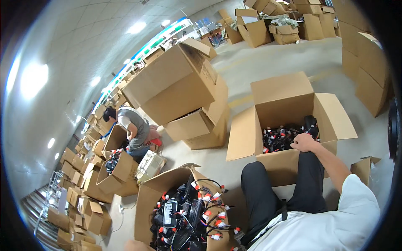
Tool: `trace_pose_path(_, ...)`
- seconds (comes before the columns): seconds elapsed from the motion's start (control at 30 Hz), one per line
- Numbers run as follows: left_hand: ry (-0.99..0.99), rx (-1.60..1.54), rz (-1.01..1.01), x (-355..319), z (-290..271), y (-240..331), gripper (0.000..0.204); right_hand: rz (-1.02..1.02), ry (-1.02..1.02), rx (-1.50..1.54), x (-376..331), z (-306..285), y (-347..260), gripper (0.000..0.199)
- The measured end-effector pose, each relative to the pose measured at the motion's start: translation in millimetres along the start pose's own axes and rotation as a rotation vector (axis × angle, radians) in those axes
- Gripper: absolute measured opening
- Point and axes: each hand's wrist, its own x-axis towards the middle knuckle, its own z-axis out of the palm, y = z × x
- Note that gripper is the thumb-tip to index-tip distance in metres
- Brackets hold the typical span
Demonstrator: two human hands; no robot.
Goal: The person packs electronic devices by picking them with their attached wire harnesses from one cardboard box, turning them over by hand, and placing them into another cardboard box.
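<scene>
My right hand (304, 142) is closed, its fingers curled, at the near side of an open cardboard box (284, 90). What it grips, if anything, is hidden. Just beyond it a black device (310, 124) stands up from a pile of black parts (279, 139) with red and white connectors. To my left, another open box (147, 205) is heaped with black devices and wired leads (215, 213), some hanging over its right side. A bit of my left hand or arm (136, 246) shows at the lower edge beside that box; its fingers are out of sight.
Large stacked boxes (176, 79) rise ahead of me. A co-worker (134, 129) bends over a box of black parts (112, 161) at the left, near a pale machine (150, 166). A cable (121, 215) lies on the floor. More cartons (364, 62) stand at the right.
</scene>
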Motion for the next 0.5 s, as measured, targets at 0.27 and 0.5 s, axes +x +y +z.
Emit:
trace_pose_path(0.27,-0.052,0.062,0.051,3.4,0.0,1.5,0.013,0.032,-0.012,-0.018,-1.0,-3.4,7.3,0.04)
trace_pose_path(0.5,-0.044,0.096,0.076,-4.1,-3.3,0.3,0.013,0.012,0.031,-0.014,-1.4,1.1,9.1,0.039)
